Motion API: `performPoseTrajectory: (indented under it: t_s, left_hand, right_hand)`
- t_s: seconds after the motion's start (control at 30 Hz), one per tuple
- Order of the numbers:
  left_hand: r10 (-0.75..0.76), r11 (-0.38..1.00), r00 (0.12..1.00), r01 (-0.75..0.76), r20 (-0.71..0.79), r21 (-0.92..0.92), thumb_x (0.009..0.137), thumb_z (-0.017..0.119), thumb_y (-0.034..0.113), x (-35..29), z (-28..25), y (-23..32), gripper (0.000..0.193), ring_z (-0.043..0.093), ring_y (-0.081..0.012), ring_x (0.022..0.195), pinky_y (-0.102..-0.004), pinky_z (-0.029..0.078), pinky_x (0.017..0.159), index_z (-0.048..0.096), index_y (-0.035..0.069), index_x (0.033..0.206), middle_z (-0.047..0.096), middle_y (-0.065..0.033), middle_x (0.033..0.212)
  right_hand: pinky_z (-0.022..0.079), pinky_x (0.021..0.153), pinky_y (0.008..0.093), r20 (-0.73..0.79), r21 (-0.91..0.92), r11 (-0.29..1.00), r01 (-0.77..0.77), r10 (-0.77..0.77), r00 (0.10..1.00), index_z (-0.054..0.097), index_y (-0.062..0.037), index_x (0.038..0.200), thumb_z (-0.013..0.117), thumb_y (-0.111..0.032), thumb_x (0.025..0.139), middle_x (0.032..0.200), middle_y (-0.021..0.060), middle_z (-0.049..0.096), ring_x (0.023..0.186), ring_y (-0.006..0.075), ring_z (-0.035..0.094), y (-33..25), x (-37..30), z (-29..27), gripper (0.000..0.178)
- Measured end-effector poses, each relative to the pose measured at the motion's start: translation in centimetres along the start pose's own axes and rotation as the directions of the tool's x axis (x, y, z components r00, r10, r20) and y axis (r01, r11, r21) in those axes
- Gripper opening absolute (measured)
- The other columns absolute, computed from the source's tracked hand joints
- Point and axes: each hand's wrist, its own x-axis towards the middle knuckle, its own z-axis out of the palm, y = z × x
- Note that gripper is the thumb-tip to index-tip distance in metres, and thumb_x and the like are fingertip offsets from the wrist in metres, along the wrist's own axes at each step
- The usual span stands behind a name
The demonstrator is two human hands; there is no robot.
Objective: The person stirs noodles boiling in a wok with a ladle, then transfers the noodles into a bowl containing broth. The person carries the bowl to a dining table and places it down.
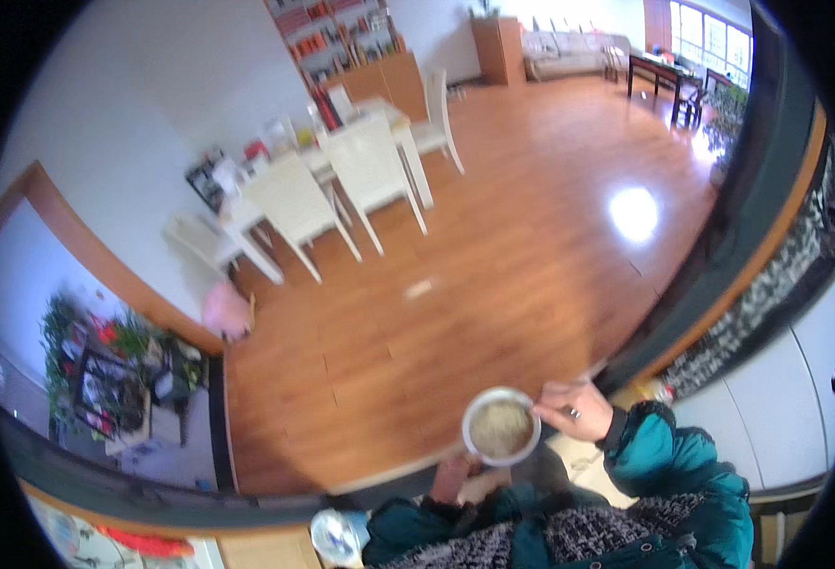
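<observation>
A white round bowl point(469, 445) with pale beige, grainy-looking contents point(504, 427) is held in front of my body, seen from above. My right hand point(574, 412), with a ring on one finger, closes its fingertips on the bowl's right rim. Below the bowl's lower left side, my left hand point(452, 477) supports it; its fingers are partly hidden under the bowl. Green padded sleeves cover both my forearms.
A doorway threshold point(389, 477) leads onto a wooden floor point(455, 266). Ahead left, white chairs point(365, 161) surround a cluttered table point(389, 114). Potted plants point(128, 346) stand at left, a pink bag-like object point(227, 310) by the wall. White cabinets point(778, 408) line the right.
</observation>
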Motion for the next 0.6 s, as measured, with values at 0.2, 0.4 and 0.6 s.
performPoseTrajectory:
  t_s: [0.2, 0.4, 0.6]
  left_hand:
    - [-0.198, 0.974, 0.974, 0.183, -0.111, -0.136, 0.088, 0.062, 0.025, 14.7, -4.4, 8.8, 0.029, 0.054, -0.0133, 0.064, -0.0316, 0.051, 0.067, 0.059, 0.003, 0.069, 0.053, -0.0011, 0.065]
    - [-0.107, 0.969, 0.989, 0.081, -0.101, -0.232, 0.087, 0.062, 0.026, 27.7, -6.1, 17.0, 0.028, 0.059, -0.0166, 0.070, -0.0332, 0.051, 0.068, 0.064, 0.000, 0.079, 0.060, -0.0059, 0.074]
    - [-0.142, 0.977, 0.978, 0.113, -0.154, -0.182, 0.088, 0.061, 0.026, 40.6, -9.7, 22.6, 0.029, 0.060, -0.0172, 0.070, -0.0298, 0.049, 0.063, 0.065, -0.003, 0.086, 0.062, -0.0061, 0.074]
  right_hand:
    - [0.048, 0.058, 0.0336, 0.055, 0.222, 0.918, -0.329, 0.325, 0.944, 0.061, -0.0012, 0.077, 0.053, -0.026, 0.095, 0.070, 0.0128, 0.062, 0.062, 0.0270, 0.061, 10.5, 16.4, -1.5, 0.031]
    - [0.051, 0.050, 0.0271, 0.039, 0.642, 0.648, -0.409, 0.505, 0.862, 0.058, 0.0015, 0.071, 0.051, -0.030, 0.097, 0.063, 0.0095, 0.062, 0.057, 0.0161, 0.063, 19.7, 28.7, -5.3, 0.041]
    - [0.051, 0.046, 0.0294, 0.043, 0.759, 0.505, -0.411, 0.591, 0.806, 0.057, -0.0001, 0.071, 0.050, -0.032, 0.097, 0.060, 0.0108, 0.059, 0.051, 0.0208, 0.062, 28.0, 39.7, -4.8, 0.042]
